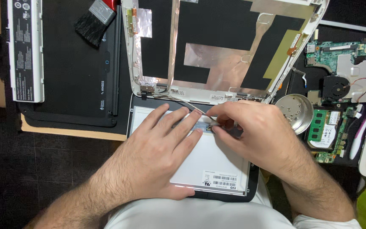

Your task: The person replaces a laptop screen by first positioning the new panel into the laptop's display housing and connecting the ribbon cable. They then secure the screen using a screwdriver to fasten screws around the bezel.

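— Which step is in hand here?

— The person is working at the video connector (208,127) on the back of a bare LCD panel (217,163), which is lying face down over the white laptop base, just below the opened lid shell (217,46). A thin display cable (187,104) is running from the hinge area down to that connector. My judgement: the cable is being freed from, or seated into, the panel.

— What are the hands doing?

— The left hand (157,157) is lying flat and open on the panel, fingers spread, pressing it steady and gripping nothing. The right hand (255,135) is curling in, thumb and forefinger pinching at the connector end; whether they are closing on the plug itself or on a tape tab over it is hard to tell, since the fingers are hiding it.

— What would the next move call for?

— Probably a small, straight pull along the panel's surface, with the left palm holding it down so the thin cable isn't strained.

— Anything else nearby?

— A metal screw dish (295,111), a motherboard (344,63), a brush (95,21) and a battery (26,48).
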